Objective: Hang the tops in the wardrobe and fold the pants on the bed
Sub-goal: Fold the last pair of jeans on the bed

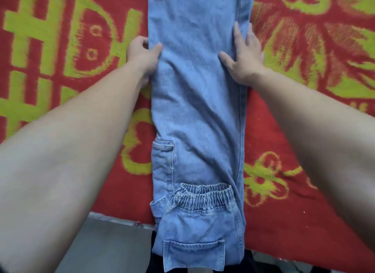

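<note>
1. We are on the pants part of the job. The blue pants lie long and flat on the bed, on top of a red and green blanket.
2. The legs look stacked one on the other, so the pants make one long strip. The stretchy waistband is close to us, and that end hangs a bit over the bed's edge, above the grey floor.
3. Our left hand holds the left edge of the pants, with the thumb on top and the fingers curled at the side.
4. Our right hand lies flat with straight fingers, pressing the right side of the pants.
5. We think the next move is to smooth the cloth, then fold the strip end to end. Both hands need to lift one end evenly so the edges stay lined up.
6. We see no tops or wardrobe here.
</note>
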Demonstrator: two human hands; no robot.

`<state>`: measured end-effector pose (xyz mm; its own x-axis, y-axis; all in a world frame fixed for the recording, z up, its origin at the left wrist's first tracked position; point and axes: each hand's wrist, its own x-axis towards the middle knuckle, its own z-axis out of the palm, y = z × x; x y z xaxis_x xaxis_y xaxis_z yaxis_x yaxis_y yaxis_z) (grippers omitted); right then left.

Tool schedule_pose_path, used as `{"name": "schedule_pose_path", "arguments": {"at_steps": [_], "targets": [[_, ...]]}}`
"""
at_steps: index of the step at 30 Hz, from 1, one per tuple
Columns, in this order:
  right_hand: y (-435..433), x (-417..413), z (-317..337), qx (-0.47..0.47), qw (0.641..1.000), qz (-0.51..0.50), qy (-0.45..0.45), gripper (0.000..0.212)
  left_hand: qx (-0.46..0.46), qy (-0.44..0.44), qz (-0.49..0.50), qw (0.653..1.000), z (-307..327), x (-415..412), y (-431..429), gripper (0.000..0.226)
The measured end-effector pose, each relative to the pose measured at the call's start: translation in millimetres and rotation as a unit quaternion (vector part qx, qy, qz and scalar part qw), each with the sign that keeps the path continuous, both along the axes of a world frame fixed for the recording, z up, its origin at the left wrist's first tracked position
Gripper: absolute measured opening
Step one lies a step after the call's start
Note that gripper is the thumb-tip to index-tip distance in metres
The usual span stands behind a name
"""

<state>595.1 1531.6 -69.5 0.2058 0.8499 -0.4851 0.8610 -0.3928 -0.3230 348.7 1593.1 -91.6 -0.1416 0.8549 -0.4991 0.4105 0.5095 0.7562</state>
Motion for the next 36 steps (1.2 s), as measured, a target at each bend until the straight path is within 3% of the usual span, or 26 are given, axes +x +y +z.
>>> {"name": "schedule_pose_path", "arguments": {"at_steps": [4, 6, 10, 13, 15, 18, 20, 22, 26, 30, 34, 36], "targets": [[1.9, 1.1, 12.8, -0.035, 0.999, 0.004, 0.019, 0.095, -0.014, -0.067, 0.027, 0.997, 8.7, -11.1, -20.5, 0.035], [-6.7, -2.7, 17.8, -0.018, 0.999, -0.019, 0.036, 0.1, -0.014, -0.037, 0.056, 0.998, 10.7, -15.7, -43.7, 0.043], [-68.4, -18.4, 20.0, 0.013, 0.994, -0.081, 0.067, 0.107, -0.024, 0.036, 0.099, 0.994, 22.1, -22.5, -113.5, 0.032], [-141.1, -33.7, 26.7, 0.051, 0.985, -0.147, 0.076, 0.095, -0.092, 0.066, 0.063, 0.992, 34.9, -38.1, -180.6, 0.038], [-193.8, -41.8, 33.0, 0.045, 0.977, -0.196, 0.073, 0.081, -0.174, 0.073, 0.015, 0.982, 40.6, -55.4, -231.8, 0.059], [-274.5, -48.9, 40.2, -0.036, 0.953, -0.273, 0.125, 0.066, -0.283, 0.062, -0.047, 0.956, 50.6, -79.6, -309.1, 0.093], [-324.5, -54.4, 42.7, -0.102, 0.955, -0.246, 0.128, 0.062, -0.325, 0.044, -0.058, 0.943, 55.6, -88.3, -351.1, 0.104], [-364.1, -61.0, 45.2, -0.152, 0.962, -0.196, 0.116, 0.062, -0.348, 0.017, -0.055, 0.936, 59.2, -90.9, -378.7, 0.101], [-398.8, -76.5, 52.2, -0.146, 0.959, -0.202, 0.136, 0.067, -0.347, -0.014, -0.05, 0.937, 64.9, -87.2, -390.4, 0.092], [-414.8, -96.1, 60.9, 0.018, 0.996, -0.082, 0.03, 0.089, -0.361, -0.015, -0.083, 0.929, 75.7, -85.1, -393.4, 0.111], [-432.9, -123.0, 84.0, 0.167, 0.983, 0.058, 0.047, 0.097, -0.355, 0.008, -0.021, 0.935, 70.0, -85.7, -395.9, 0.113], [-445.0, -133.7, 92.7, 0.164, 0.975, 0.148, 0.04, 0.108, -0.356, -0.033, 0.034, 0.933, 86.5, -71.4, -384.7, 0.089]]}}
